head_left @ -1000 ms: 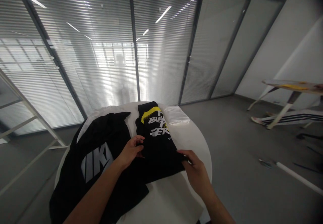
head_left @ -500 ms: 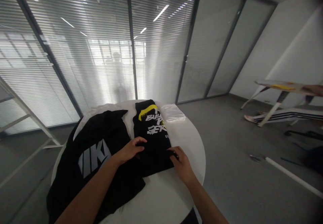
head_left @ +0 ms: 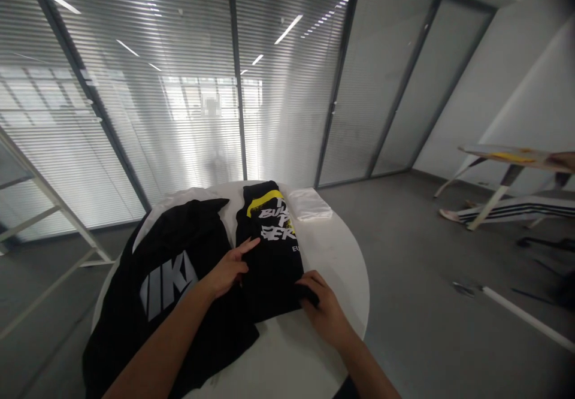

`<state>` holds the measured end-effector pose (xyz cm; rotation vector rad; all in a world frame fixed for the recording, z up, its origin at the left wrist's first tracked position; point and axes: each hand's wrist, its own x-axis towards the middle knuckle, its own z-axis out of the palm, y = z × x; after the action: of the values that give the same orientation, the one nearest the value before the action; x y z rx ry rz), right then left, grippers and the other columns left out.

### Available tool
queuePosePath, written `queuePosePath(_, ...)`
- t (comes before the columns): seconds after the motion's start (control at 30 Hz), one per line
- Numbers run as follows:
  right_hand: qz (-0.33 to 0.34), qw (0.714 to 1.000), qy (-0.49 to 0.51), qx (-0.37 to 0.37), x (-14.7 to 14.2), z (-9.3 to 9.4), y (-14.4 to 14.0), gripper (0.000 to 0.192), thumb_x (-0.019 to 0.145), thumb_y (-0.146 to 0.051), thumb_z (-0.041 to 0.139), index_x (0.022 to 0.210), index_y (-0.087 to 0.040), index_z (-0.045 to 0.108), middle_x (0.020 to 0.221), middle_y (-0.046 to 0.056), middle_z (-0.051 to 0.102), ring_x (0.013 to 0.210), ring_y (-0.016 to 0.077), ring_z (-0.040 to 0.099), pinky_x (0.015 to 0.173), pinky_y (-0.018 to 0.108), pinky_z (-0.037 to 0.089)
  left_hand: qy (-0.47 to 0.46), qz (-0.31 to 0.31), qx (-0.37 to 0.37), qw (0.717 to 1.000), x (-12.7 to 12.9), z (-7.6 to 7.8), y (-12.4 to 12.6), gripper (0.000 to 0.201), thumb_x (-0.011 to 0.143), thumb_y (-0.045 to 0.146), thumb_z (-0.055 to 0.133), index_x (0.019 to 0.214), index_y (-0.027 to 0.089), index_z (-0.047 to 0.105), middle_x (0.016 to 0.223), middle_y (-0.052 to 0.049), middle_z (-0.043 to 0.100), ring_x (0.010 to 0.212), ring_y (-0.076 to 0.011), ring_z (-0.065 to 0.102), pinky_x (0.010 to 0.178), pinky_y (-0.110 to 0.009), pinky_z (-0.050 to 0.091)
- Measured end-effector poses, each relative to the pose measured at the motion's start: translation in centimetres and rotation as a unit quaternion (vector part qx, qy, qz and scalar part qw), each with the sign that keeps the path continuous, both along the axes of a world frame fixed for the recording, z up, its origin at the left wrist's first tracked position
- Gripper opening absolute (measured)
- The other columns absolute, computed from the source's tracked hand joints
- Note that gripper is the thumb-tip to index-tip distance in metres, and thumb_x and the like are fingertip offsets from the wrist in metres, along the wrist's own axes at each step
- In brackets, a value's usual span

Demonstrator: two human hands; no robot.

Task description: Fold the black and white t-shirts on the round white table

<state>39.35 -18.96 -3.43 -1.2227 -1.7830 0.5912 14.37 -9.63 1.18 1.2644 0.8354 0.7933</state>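
A black T-shirt (head_left: 274,285) with yellow and white print lies folded into a long strip on a round white table (head_left: 344,261). My right hand (head_left: 320,303) grips its right edge near the lower corner, thumb against fingers, with a bit of black cloth raised between them. On the left edge of the strip rests my left hand (head_left: 230,270), its index finger stretched over the fabric and the thumb apart; it holds nothing. To its left a second black garment (head_left: 179,231) with big grey letters is spread out, partly under my left forearm.
A folded white cloth (head_left: 309,204) lies on the table behind the T-shirt, and more white fabric (head_left: 155,207) shows under the lettered garment. A white metal frame (head_left: 58,207) stands left. At right are another table (head_left: 516,154), a person's striped leg (head_left: 521,207) and a white pole (head_left: 521,315).
My right hand has closed on the T-shirt's right edge and lifted a little cloth. My left index finger has straightened over the left edge. The camera has tilted slightly.
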Motion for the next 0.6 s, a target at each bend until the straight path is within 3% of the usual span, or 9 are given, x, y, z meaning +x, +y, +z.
queuePosePath(0.07,-0.007,1.0,0.023,0.008,0.1,0.2,0.0,0.033,0.075,-0.005,0.048,0.1,-0.021,0.062,0.101,0.006,0.056,0.095,0.0194,0.057,0.084,0.033,0.048,0.002,0.001,0.002,1.0,0.0,0.2,0.1,0.081,0.06,0.007,0.054,0.138,0.028,0.055,0.163,-0.007,0.013,0.055,-0.0022,0.053,0.038,-0.018,0.033)
queuePosePath(0.2,-0.008,0.999,0.032,0.012,0.1,0.5,-0.1,0.038,0.072,-0.002,0.045,0.101,-0.021,0.062,0.1,0.006,0.055,0.095,0.0195,0.057,0.084,0.033,0.047,-0.011,0.016,0.007,1.0,-0.3,0.4,0.3,0.077,0.061,0.007,0.054,0.135,0.026,0.058,0.163,-0.009,0.011,0.052,-0.0011,0.051,0.036,-0.018,0.029)
queuePosePath(0.27,0.004,0.999,0.031,0.018,0.0,0.6,-0.1,0.045,0.066,0.001,0.043,0.101,-0.021,0.062,0.101,0.006,0.055,0.097,0.0195,0.056,0.085,0.032,0.046,-0.02,0.03,0.013,0.999,-0.6,0.7,0.2,0.075,0.061,0.007,0.055,0.134,0.025,0.06,0.162,-0.011,0.017,0.051,-0.0008,0.05,0.035,-0.018,0.029)
queuePosePath(0.4,0.043,0.999,0.021,0.015,-0.1,0.5,-0.3,0.053,0.057,0.003,0.04,0.099,-0.021,0.061,0.101,0.005,0.055,0.097,0.019,0.056,0.085,0.031,0.045,-0.039,0.025,0.0,0.999,-1.2,1.4,-0.1,0.081,0.065,0.011,0.058,0.144,0.025,0.047,0.143,-0.014,0.05,0.045,-0.0008,0.046,0.034,-0.017,0.032)
queuePosePath(0.5,0.054,0.998,0.025,0.004,-0.1,0.4,-0.3,0.049,0.054,0.002,0.039,0.093,-0.021,0.06,0.095,0.004,0.056,0.091,0.018,0.057,0.079,0.029,0.044,-0.017,0.022,-0.008,1.0,-1.0,1.2,0.0,0.073,0.066,0.012,0.057,0.138,0.024,0.051,0.141,-0.012,0.051,0.049,-0.0035,0.052,0.035,-0.018,0.038)
queuePosePath(0.6,0.05,0.998,0.028,-0.007,-0.1,0.5,-0.3,0.044,0.052,0.0,0.038,0.085,-0.021,0.058,0.088,0.002,0.055,0.084,0.0175,0.057,0.072,0.028,0.042,0.057,0.067,-0.024,0.996,-0.4,0.1,0.5,0.051,0.071,0.015,0.054,0.122,0.019,0.058,0.134,-0.011,0.054,0.06,-0.0074,0.058,0.039,-0.018,0.043)
